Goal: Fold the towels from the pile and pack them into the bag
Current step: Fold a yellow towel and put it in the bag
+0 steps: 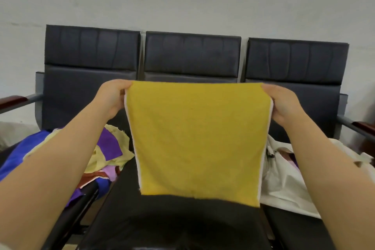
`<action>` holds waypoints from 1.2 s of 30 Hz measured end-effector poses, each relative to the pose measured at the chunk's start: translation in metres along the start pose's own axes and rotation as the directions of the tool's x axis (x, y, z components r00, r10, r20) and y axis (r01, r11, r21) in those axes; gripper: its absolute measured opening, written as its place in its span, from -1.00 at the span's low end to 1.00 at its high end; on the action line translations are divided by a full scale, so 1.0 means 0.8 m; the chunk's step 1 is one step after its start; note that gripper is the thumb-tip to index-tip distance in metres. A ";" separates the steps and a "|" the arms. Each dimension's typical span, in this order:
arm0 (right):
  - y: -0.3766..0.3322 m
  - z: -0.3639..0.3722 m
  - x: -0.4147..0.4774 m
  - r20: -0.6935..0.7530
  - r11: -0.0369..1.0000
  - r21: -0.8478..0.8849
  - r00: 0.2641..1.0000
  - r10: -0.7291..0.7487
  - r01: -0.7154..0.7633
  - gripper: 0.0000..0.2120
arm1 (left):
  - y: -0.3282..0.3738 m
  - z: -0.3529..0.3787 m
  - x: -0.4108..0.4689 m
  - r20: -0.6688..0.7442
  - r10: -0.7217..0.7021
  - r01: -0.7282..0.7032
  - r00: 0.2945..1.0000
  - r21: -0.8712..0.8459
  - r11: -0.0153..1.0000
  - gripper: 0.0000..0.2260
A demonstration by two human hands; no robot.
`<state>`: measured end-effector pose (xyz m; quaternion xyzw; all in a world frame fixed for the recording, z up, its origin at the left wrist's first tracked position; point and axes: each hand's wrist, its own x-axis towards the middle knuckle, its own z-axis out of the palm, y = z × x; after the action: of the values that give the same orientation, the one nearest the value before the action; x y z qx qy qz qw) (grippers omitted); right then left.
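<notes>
A yellow towel (198,140) with white side edges hangs flat in the air above the middle seat. My left hand (112,97) pinches its top left corner and my right hand (283,103) pinches its top right corner. A pile of towels (105,148) in purple, pale yellow, blue and brown lies on the left seat, partly behind my left forearm. A white bag (284,178) lies on the right seat, its opening partly hidden by the towel and my right forearm.
A row of three dark padded seats (192,55) stands against a pale wall. Wooden armrests on metal bars stick out at the far left (14,100) and far right (363,126). The middle seat cushion (162,219) is dark and bare below the towel.
</notes>
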<state>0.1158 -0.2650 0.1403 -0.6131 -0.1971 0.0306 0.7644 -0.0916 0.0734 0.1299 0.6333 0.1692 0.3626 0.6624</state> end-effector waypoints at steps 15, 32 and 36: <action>0.050 0.181 -0.025 0.140 0.768 -0.530 0.931 -0.338 0.359 -0.92 | -0.030 0.165 -0.020 0.150 -0.212 0.237 0.966 -0.175 0.956 -0.95; 0.031 0.136 -0.029 0.210 0.959 -0.184 0.962 -0.175 0.215 -0.90 | -0.090 0.094 -0.032 0.334 0.205 -0.365 0.920 0.538 0.760 -0.42; 0.016 0.124 -0.028 0.224 0.863 -0.391 0.942 -0.250 0.321 -0.89 | -0.084 0.085 -0.042 0.356 0.101 -0.204 0.929 0.265 0.942 -0.87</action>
<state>0.0637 -0.1764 0.1393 -0.7228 -0.3507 -0.0757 0.5907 -0.0501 0.0057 0.0668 0.7896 0.0556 0.2701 0.5482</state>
